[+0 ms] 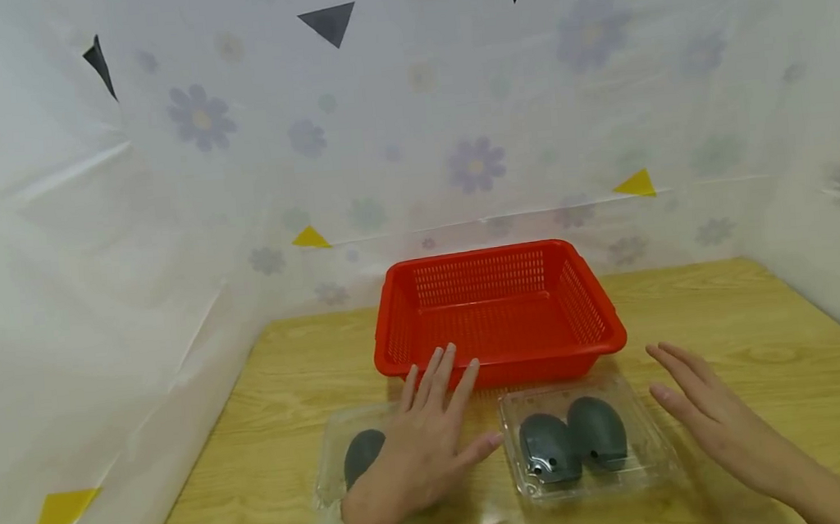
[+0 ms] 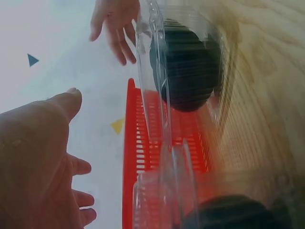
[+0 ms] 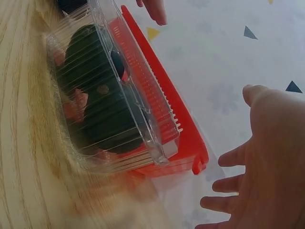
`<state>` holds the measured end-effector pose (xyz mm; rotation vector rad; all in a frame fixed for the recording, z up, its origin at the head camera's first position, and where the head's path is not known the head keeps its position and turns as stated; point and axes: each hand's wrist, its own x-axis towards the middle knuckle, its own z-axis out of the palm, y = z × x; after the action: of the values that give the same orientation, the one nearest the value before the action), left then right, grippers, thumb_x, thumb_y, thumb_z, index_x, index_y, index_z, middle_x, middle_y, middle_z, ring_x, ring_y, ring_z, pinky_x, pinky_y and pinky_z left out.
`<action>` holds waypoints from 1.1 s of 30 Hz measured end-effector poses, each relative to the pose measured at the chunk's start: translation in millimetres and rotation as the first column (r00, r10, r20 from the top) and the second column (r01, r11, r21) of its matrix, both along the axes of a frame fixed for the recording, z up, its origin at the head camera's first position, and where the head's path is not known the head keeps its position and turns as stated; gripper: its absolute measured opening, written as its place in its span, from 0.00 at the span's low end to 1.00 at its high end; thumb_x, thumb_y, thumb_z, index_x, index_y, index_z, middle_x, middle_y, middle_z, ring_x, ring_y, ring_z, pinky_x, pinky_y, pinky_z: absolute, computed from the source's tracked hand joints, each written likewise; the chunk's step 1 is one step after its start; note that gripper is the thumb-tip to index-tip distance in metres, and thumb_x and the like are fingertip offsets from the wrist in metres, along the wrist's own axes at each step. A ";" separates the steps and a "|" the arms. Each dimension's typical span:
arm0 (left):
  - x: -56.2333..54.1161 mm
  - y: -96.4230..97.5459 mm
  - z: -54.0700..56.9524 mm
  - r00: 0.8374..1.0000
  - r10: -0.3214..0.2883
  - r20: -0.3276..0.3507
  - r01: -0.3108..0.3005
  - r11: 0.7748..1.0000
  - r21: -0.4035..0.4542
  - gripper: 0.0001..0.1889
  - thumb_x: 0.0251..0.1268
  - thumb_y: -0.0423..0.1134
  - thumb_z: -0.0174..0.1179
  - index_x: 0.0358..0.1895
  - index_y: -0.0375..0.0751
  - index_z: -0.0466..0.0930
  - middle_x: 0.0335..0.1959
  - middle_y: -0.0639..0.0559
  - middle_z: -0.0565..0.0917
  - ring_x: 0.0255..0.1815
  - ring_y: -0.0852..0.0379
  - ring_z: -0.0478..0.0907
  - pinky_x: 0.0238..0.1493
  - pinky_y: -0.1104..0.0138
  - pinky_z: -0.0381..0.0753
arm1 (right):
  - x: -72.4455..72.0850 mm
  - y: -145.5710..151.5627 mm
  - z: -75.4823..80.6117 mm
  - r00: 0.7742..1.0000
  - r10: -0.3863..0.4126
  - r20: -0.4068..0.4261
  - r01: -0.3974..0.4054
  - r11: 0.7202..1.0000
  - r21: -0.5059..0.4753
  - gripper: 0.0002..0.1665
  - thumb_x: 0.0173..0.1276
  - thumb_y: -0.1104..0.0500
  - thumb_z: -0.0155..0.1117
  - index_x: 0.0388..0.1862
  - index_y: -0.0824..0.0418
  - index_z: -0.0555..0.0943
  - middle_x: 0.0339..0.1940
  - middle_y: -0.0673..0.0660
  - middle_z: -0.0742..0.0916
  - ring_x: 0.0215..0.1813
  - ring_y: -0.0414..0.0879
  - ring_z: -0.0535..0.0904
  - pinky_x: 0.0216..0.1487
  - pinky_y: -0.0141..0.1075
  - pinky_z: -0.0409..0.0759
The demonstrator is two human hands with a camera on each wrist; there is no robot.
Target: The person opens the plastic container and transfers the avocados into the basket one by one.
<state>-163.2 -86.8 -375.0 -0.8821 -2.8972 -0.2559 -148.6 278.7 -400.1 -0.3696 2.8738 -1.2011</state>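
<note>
My left hand (image 1: 424, 455) hovers with spread fingers over the left clear plastic box (image 1: 329, 454), partly hiding it. A dark rounded shell-like object (image 1: 363, 454) shows inside that box. To the right stands a second clear plastic box (image 1: 646, 458), holding two more dark rounded objects (image 1: 598, 435), side by side, with small holes near their front ends. My right hand (image 1: 729, 427) is held beside this box, fingers extended and nothing in its grasp. In the right wrist view the right palm (image 3: 279, 157) is apart from the box (image 3: 155, 143).
Behind both boxes a red slotted basket (image 1: 503, 372) stands on the wood-grain table (image 1: 271, 438). White flowered sheeting (image 1: 395, 132) encloses the back and sides of the table, with yellow and black triangles on it.
</note>
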 end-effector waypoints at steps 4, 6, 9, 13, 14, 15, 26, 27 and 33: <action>2.8 7.9 -0.9 0.998 -0.057 -0.016 0.057 0.998 0.036 0.42 0.71 0.72 0.35 0.81 0.60 0.34 0.83 0.51 0.32 0.84 0.47 0.36 0.80 0.43 0.42 | -1.3 0.9 -7.4 1.000 0.002 0.026 -0.001 0.999 -0.035 0.33 0.83 0.48 0.37 0.80 0.60 0.51 0.76 0.69 0.59 0.71 0.71 0.58 0.53 0.66 0.70; 4.4 13.5 -1.0 0.996 -0.090 -0.023 0.091 0.994 0.059 0.42 0.71 0.71 0.36 0.81 0.61 0.34 0.83 0.52 0.33 0.84 0.47 0.37 0.80 0.43 0.45 | -1.1 1.1 -12.5 0.999 0.002 0.032 0.000 0.999 -0.039 0.32 0.83 0.48 0.36 0.79 0.63 0.55 0.74 0.68 0.63 0.70 0.67 0.61 0.55 0.55 0.74; 6.6 22.1 -0.5 0.990 -0.135 -0.032 0.137 0.987 0.089 0.41 0.72 0.70 0.37 0.81 0.62 0.35 0.83 0.52 0.34 0.83 0.47 0.38 0.79 0.43 0.49 | -0.9 1.4 -19.3 1.000 0.002 0.031 -0.001 1.000 -0.031 0.30 0.84 0.49 0.36 0.76 0.63 0.60 0.72 0.66 0.69 0.68 0.61 0.67 0.51 0.37 0.77; 7.6 34.2 2.0 0.985 -0.167 -0.036 0.170 0.978 0.120 0.39 0.73 0.68 0.39 0.81 0.62 0.38 0.83 0.52 0.37 0.83 0.45 0.42 0.78 0.44 0.53 | -1.4 2.6 -24.4 0.999 0.026 0.027 -0.024 0.996 -0.084 0.28 0.84 0.51 0.34 0.73 0.64 0.65 0.69 0.64 0.74 0.64 0.46 0.74 0.49 0.28 0.79; 7.3 37.6 2.9 0.984 -0.173 -0.033 0.176 0.976 0.125 0.39 0.73 0.67 0.40 0.81 0.62 0.39 0.83 0.52 0.38 0.83 0.45 0.42 0.78 0.44 0.53 | -1.8 2.9 -24.9 0.999 0.034 0.031 -0.030 0.994 -0.106 0.28 0.84 0.51 0.34 0.72 0.64 0.66 0.68 0.64 0.76 0.62 0.41 0.75 0.49 0.28 0.79; 7.4 41.2 4.0 0.984 -0.177 -0.026 0.179 0.976 0.128 0.38 0.73 0.67 0.40 0.80 0.62 0.40 0.83 0.52 0.38 0.83 0.45 0.42 0.78 0.44 0.53 | -2.3 3.4 -25.1 0.998 0.043 0.039 -0.037 0.991 -0.132 0.28 0.85 0.52 0.33 0.72 0.65 0.66 0.66 0.64 0.77 0.60 0.36 0.76 0.49 0.28 0.80; 20.1 100.2 -13.4 0.815 -0.432 -0.387 0.476 0.879 0.021 0.09 0.69 0.55 0.58 0.43 0.57 0.77 0.54 0.55 0.76 0.56 0.60 0.71 0.60 0.71 0.73 | -3.8 18.5 -22.6 0.941 0.183 0.283 -0.059 0.916 -0.396 0.27 0.84 0.51 0.39 0.74 0.62 0.61 0.41 0.57 0.80 0.37 0.45 0.79 0.36 0.38 0.80; 21.3 103.7 -16.2 0.796 -0.454 -0.400 0.500 0.866 0.011 0.07 0.68 0.54 0.59 0.41 0.58 0.77 0.49 0.58 0.76 0.50 0.62 0.71 0.54 0.75 0.72 | -3.5 19.8 -23.2 0.926 0.202 0.318 -0.050 0.903 -0.427 0.28 0.83 0.50 0.40 0.75 0.61 0.60 0.41 0.56 0.80 0.37 0.46 0.78 0.36 0.40 0.80; 23.1 110.9 -28.0 0.774 -0.466 -0.429 0.489 0.870 -0.063 0.04 0.68 0.49 0.61 0.35 0.62 0.76 0.35 0.64 0.70 0.33 0.66 0.60 0.35 0.77 0.56 | -1.3 26.4 -29.0 0.844 0.345 0.410 -0.047 0.810 -0.584 0.27 0.84 0.52 0.39 0.77 0.52 0.55 0.42 0.51 0.82 0.41 0.45 0.81 0.43 0.42 0.83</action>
<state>-140.1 24.2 -403.0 -1.4513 -2.2096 -0.1450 -149.9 305.2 -429.1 -0.2949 1.9522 -1.7613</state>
